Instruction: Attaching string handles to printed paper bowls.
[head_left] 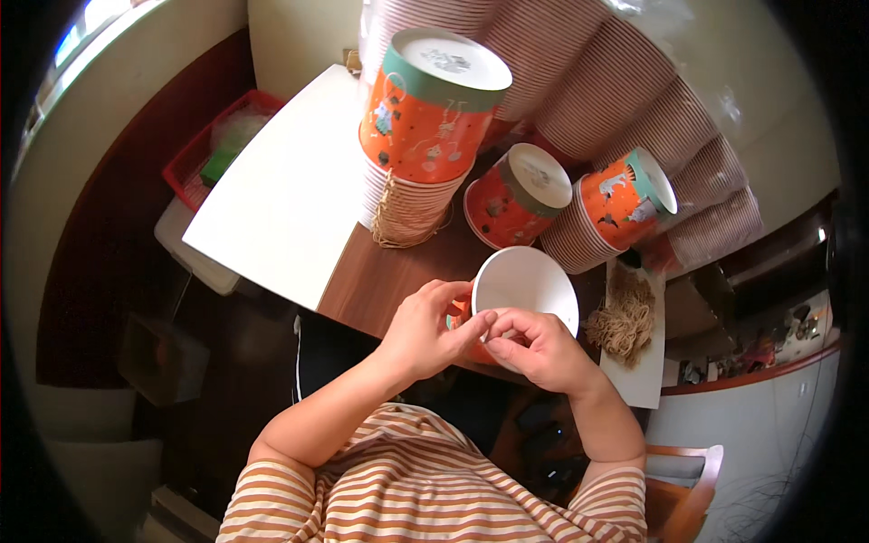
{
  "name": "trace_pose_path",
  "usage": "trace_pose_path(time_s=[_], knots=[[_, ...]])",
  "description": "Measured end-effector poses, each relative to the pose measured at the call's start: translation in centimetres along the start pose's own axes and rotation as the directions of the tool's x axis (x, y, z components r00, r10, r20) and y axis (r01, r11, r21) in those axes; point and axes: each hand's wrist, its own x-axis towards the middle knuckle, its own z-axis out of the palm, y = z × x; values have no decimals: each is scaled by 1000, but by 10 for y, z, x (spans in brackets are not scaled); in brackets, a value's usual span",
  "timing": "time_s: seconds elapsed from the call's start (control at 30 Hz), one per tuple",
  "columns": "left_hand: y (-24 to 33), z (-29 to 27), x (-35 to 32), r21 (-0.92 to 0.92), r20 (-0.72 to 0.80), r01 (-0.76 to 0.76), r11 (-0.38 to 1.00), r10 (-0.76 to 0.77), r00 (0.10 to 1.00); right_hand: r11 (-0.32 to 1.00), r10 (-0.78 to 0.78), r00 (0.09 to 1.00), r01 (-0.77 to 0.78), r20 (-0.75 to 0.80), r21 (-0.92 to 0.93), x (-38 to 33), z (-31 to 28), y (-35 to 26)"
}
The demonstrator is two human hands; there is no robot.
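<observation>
In front of me, at the table's near edge, a paper bucket (525,285) with a white inside and an orange outside stands tilted, its mouth upward. Curled against its left side is my left hand (430,330), its thumb reaching over to the near rim. My right hand (540,350) is at the near rim too, thumb and forefinger pinched together close to the left thumb. Whatever that pinch holds is too small to make out. The hands hide much of the bucket's near wall.
Behind the bucket stand upside-down stacks of orange and green buckets: a tall one (425,127), a short one (520,195) and a leaning one (625,199). Thin cords (403,213) hang on the tall stack. A heap of cord (626,317) lies right. Wrapped stacks (579,81) fill the back.
</observation>
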Motion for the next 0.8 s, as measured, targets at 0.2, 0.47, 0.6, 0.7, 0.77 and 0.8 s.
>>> trace_pose_path(time_s=[0.2, 0.47, 0.6, 0.7, 0.77, 0.8], knots=[[15, -13, 18, 225, 162, 70, 972, -109, 981, 725, -436, 879, 217, -191, -653, -4, -36, -6], [15, -14, 26, 112, 194, 253, 961, -271, 943, 707, -300, 932, 73, -204, -704, -18, -44, 21], [7, -16, 29, 86, 244, 214, 973, -229, 942, 713, -293, 932, 64, -215, -698, -20, -40, 18], [9, -15, 29, 75, 263, 234, 969, -246, 933, 725, -266, 928, 13, -262, -689, -20, -36, 18], [13, -15, 28, 99, 272, 248, 964, -266, 925, 702, -269, 927, 1, -263, -713, -20, -35, 18], [16, -16, 27, 105, 273, 277, 955, -295, 916, 708, -268, 925, 0, -269, -707, -21, -34, 18]])
